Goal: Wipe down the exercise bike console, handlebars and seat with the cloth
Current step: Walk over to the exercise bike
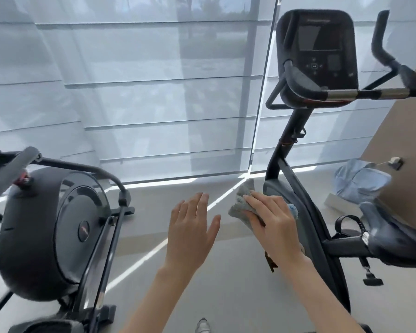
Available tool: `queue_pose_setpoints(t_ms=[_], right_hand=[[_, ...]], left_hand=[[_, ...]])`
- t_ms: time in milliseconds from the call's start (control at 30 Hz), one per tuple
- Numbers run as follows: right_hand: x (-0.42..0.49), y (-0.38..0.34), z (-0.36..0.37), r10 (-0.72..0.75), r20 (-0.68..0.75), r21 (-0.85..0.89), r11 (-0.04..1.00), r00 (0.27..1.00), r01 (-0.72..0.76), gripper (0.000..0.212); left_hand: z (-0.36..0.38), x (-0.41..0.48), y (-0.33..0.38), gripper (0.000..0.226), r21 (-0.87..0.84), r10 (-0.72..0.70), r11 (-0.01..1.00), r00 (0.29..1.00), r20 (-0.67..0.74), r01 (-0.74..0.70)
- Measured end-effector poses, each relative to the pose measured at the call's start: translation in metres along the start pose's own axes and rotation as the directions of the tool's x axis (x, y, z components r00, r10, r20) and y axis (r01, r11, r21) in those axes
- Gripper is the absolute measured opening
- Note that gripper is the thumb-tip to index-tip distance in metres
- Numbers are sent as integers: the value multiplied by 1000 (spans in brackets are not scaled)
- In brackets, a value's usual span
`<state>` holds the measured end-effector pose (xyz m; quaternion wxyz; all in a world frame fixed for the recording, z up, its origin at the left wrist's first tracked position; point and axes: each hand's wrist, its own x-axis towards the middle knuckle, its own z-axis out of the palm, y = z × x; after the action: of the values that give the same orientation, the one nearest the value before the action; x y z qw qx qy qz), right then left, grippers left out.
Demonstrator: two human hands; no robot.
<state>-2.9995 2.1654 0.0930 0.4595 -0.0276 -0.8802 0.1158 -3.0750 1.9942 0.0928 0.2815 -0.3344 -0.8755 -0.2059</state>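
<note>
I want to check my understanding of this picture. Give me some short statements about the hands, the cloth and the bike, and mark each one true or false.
1. The cloth is in the right hand. True.
2. The cloth is on the console. False: it is low down beside the bike's frame, far below the console.
3. The left hand grips the handlebar. False: it holds nothing, and its fingers are straight.
4. The console screen is dark. True.
5. A second machine stands left of the bike. True.
</note>
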Motion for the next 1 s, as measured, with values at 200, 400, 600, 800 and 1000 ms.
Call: queue_pose_setpoints(t_ms=[200, 400, 600, 800, 1000], right_hand=[[108, 69, 93, 6, -40, -17, 1000, 999, -6, 29], [183, 134, 174, 13, -67, -24, 1000, 998, -15, 31], [251, 211, 258, 23, -63, -44, 999, 998, -26, 26], [342, 297, 325, -2, -100, -70, 998, 995, -5, 26], [421, 374, 368, 3, -143, -121, 992, 990, -21, 30]], left_hand=[[74, 137, -48, 50, -23, 73, 997, 997, -7, -73], [143, 239, -86, 51, -62, 82, 995, 997, 12, -81], [224, 335, -120, 51, -75, 84, 994, 996, 0, -84], [307, 456, -137, 51, -98, 101, 990, 995, -23, -103], [377, 569, -142, 50, -139, 155, 977, 986, -57, -162]])
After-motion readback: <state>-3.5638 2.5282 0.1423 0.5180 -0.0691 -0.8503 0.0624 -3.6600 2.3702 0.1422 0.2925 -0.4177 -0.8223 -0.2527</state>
